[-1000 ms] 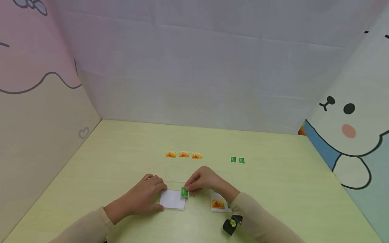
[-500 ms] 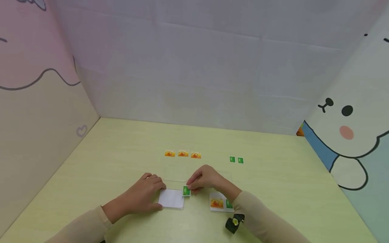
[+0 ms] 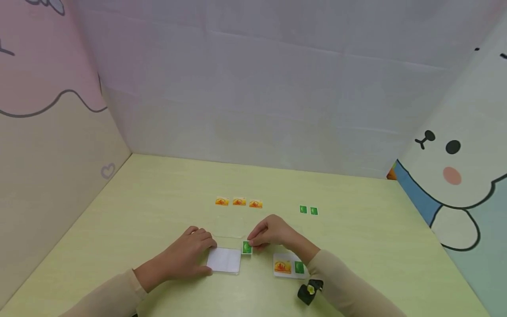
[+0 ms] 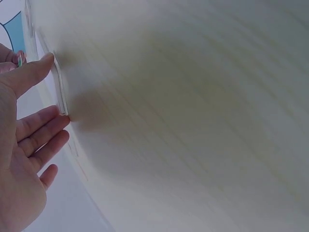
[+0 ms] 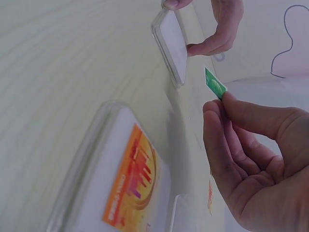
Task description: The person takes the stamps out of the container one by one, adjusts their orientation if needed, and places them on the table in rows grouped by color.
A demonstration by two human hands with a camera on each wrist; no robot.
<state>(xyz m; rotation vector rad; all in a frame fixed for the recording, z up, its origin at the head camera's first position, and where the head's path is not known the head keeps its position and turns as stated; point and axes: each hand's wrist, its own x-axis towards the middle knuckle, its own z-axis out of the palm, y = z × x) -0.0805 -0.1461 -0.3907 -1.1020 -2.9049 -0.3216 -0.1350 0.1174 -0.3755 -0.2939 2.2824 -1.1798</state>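
Head view: on a pale, faintly grained tabletop (image 3: 170, 185), the right hand (image 3: 273, 233) pinches a small rectangular green sticker (image 3: 247, 248), thumb and forefinger closed on its edge, just beyond the right end of a white slab (image 3: 223, 260). The left hand (image 3: 180, 255) spans the slab's left end, thumb and fingertips parted by its width and gripping opposite edges. Nearer the right sleeve (image 3: 348, 281) lies a second slab (image 3: 290, 259), bearing an orange print (image 3: 283, 267) and a green print (image 3: 299, 267). Beyond the hands lie three flat orange stickers (image 3: 239, 201) and two green stickers (image 3: 308, 210). Right wrist view: both slabs show rounded corners and clear, glossy rims, and a gap separates the pinched sticker from the white slab, which the head view leaves uncertain. Left wrist view: thin, transparent layering shows along the gripped slab's edge.
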